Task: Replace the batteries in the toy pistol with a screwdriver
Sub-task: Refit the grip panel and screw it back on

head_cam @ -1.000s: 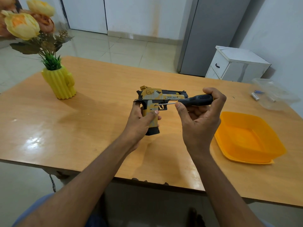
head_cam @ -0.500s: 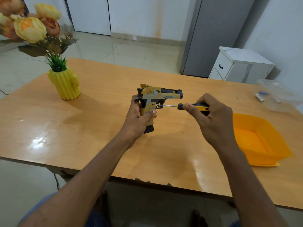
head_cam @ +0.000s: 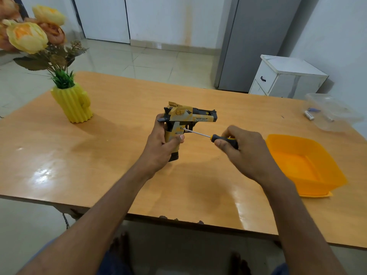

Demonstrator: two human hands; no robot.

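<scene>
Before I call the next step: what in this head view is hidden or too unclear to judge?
- Screw head on toy pistol: too small, covered by the screwdriver tip.
- Pistol grip: wrapped by the left hand.
- Screwdriver handle: mostly inside the right hand.
- Batteries: blurred behind the clear container; count unclear.

Yellow-and-black toy pistol (head_cam: pixel 188 118) upright above the table, screwdriver (head_cam: pixel 213 136) tip against its grip.
</scene>
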